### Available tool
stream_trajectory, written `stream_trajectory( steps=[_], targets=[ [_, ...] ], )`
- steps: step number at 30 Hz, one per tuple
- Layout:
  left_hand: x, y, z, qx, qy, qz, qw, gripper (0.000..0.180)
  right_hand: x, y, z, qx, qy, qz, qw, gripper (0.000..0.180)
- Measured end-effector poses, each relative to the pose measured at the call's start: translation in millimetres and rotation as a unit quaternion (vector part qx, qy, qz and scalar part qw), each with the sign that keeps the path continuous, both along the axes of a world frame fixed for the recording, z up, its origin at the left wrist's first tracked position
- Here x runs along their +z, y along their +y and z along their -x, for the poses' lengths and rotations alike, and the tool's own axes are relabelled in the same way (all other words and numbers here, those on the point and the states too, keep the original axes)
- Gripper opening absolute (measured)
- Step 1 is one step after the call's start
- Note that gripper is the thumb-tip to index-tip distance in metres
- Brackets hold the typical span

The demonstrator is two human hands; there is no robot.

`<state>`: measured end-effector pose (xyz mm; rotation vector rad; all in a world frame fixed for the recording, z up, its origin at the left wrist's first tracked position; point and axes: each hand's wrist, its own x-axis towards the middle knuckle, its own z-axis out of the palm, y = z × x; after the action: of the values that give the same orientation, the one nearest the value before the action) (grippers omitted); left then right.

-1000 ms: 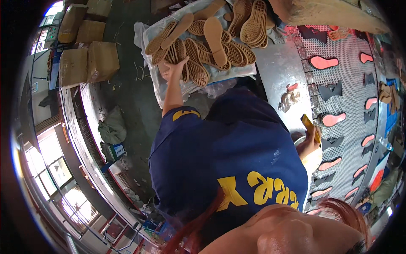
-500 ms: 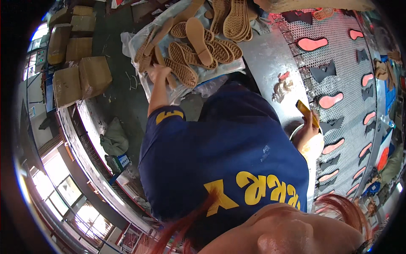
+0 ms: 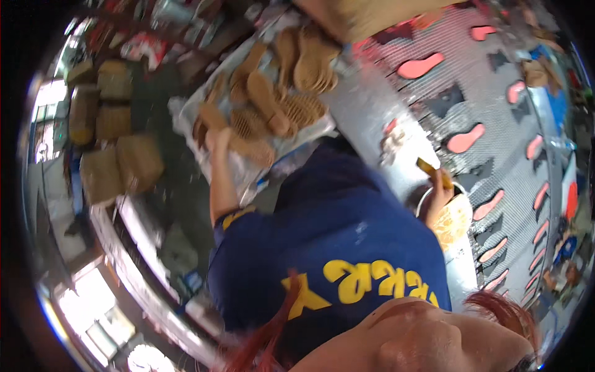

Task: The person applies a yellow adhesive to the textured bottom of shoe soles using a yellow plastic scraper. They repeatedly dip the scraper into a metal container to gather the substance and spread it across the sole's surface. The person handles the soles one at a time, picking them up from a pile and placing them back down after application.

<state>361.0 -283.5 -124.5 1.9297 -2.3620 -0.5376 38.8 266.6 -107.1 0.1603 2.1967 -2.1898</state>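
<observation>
At the left edge of a pile of brown shoe soles, my left hand closes on the end of one smooth-faced shoe sole; motion blurs the fingers. Other soles in the pile show a ribbed, gridded side, and several are nested together. My right hand grips a flat yellow tool, whose kind I cannot make out, beside a white round tub. Pale, bright material shows at the tub by my wrist.
Clear plastic sheeting lies under the soles. Alongside runs a metal ledge with a whitish smear, then a mesh conveyor carrying pink sole-shaped pieces and black cut pieces. Cardboard boxes stand at the left; another carton is at the top.
The whole view has shifted and blurred. My left hand now has a sole's end in its grasp, with that sole turned outward from the pile. My right hand stays by the tub with the yellow tool.
</observation>
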Motion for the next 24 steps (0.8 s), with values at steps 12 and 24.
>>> stream_trajectory(
  steps=[12, 24],
  targets=[
    [4, 103, 307, -0.226, -0.092, -0.003, 0.970, 0.055, 27, -37, 9, -0.003, 0.032, 0.033, 0.999, 0.016],
    [-12, 116, 308, -0.103, 0.332, -0.436, 0.830, 0.050, 3, 9, -39, -0.332, -0.020, -0.085, 0.939, 0.023]
  ],
)
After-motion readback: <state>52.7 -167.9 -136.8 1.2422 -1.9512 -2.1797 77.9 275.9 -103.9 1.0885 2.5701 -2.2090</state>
